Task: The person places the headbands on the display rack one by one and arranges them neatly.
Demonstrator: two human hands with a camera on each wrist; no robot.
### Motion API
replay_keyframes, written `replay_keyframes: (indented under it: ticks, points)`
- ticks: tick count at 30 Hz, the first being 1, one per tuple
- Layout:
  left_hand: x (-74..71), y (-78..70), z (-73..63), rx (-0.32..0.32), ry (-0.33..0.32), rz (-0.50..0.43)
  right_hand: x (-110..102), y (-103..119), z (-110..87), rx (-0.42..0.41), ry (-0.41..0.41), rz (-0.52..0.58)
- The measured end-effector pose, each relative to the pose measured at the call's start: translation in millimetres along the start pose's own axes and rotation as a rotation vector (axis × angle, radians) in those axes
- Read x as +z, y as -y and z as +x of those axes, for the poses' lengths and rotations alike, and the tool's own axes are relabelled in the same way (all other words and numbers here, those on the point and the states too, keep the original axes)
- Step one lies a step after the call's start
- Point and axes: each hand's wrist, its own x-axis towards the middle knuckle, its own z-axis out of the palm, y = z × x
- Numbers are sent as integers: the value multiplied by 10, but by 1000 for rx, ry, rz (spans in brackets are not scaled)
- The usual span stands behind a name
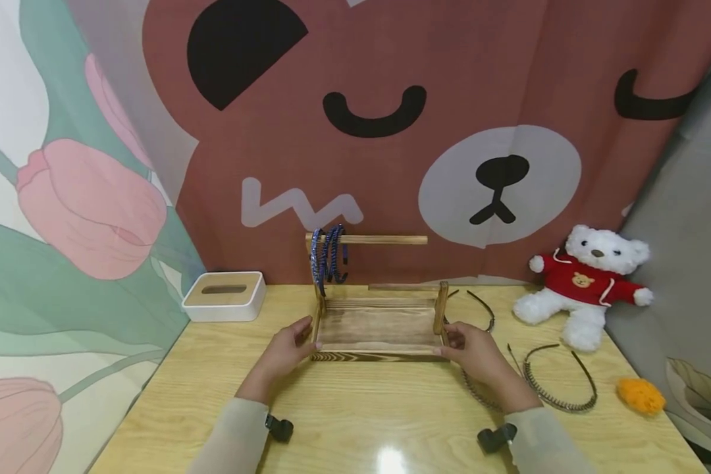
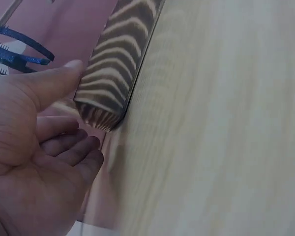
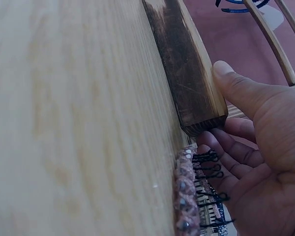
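Note:
A wooden rack (image 1: 379, 326) with a tray-like base stands on the table, its upper bar (image 1: 385, 239) raised at the back. Several blue headbands (image 1: 334, 260) hang at that bar's left end. My left hand (image 1: 283, 352) holds the rack's front left corner, its thumb by the striped front bar (image 2: 115, 59) and its fingers curled beside the end. At the front right corner, my right hand (image 1: 473, 352) holds the rack with the thumb against the wood and fingers curled by the bar's end (image 3: 191, 88). Below those fingers lies a beaded headband (image 3: 186, 196).
More headbands (image 1: 559, 403) lie on the table right of the rack. A white bear in a red sweater (image 1: 580, 280) sits at the back right, with an orange crumpled item (image 1: 641, 396) nearer. At the back left stands a tissue box (image 1: 224, 296). A bear-print curtain (image 1: 379, 178) hangs behind.

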Motion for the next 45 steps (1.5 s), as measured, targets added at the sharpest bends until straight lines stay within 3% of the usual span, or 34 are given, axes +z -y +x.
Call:
replay_keyframes:
  ticks: [6,12,20,25,31,38,45]
  points:
    - [70,83,-21,50,4,-28,-9,-8,-16,11,10,0]
    - [105,151,-39,90,-7,15,-10,-15,-47,21,14,7]
    - [72,141,-125,62,-23,68,-28,6,-2,-46,18,-19]
    - [54,130,-133,63,-15,52,-209,10,-98,-75,54,-64]
    - [47,89,-100,87,-9,67,-501,-185,-380,-132,36,-140]
    - [-7,68,-71,75,-3,77,-738,-357,-655,-169,170,-184]
    - [14,133,-33,69,14,65,-793,-407,-796,-249,288,-151]
